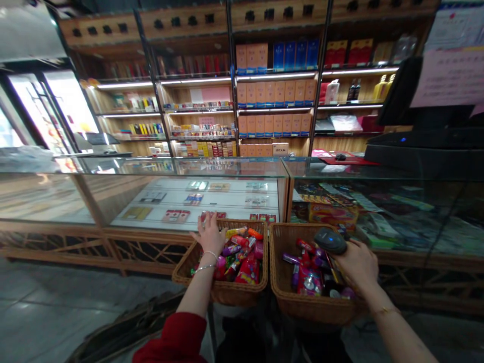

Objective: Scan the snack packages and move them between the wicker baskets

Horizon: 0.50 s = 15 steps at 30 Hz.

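Observation:
Two wicker baskets stand side by side before me, each partly filled with brightly coloured, wrapped sweets. Over the far left part of the left basket (242, 297) is my left hand (209, 237), fingers spread and holding nothing I can see. Red, purple and orange packets (242, 252) lie just to its right. My right hand (357, 262) is wrapped around a dark barcode scanner (330, 240) with a small blue light. It is above the right side of the right basket (313, 311), where more red and purple packets (309, 275) lie.
A glass display counter (227, 169) runs behind the baskets, with flat packs inside. On its right stand a monitor (401, 91) and a computer mouse (341, 157). Lit shelves (276, 75) with boxes line the back wall. A dark slatted object (128, 327) lies on the floor at left.

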Each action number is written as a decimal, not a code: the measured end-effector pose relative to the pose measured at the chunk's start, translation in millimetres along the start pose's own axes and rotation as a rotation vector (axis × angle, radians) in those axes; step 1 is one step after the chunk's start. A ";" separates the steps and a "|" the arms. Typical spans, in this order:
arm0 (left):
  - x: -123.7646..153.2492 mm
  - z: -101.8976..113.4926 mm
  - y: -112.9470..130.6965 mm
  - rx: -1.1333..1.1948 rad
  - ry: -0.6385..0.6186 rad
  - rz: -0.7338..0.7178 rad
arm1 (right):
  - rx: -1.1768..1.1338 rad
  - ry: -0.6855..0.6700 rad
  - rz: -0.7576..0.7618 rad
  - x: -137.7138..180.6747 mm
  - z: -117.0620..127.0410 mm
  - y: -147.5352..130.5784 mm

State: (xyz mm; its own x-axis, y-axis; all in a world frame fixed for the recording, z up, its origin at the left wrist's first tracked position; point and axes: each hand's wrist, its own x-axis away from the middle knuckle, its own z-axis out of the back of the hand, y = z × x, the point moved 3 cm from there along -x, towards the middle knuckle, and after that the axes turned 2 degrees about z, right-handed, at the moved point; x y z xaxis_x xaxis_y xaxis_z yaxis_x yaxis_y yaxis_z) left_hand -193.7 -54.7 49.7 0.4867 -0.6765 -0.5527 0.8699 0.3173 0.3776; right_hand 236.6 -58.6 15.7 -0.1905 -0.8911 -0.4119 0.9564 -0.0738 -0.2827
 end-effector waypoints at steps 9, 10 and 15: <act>15.9 -15.0 17.8 -0.018 -0.060 -0.033 | -0.009 0.051 -0.017 -4.4 -14.0 14.5; 17.6 -16.0 21.4 -0.021 -0.068 -0.046 | -0.011 0.054 -0.015 -4.7 -15.1 16.3; 25.0 -17.4 41.0 0.002 -0.095 -0.108 | -0.034 0.061 0.009 -5.5 -17.2 21.4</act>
State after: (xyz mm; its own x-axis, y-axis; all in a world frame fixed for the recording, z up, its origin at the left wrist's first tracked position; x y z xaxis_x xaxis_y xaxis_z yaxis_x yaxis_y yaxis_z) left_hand -144.5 -47.0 38.3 0.3804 -0.7664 -0.5176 0.9166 0.2379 0.3214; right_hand 254.4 -47.5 -3.0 -0.1960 -0.8626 -0.4663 0.9503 -0.0498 -0.3074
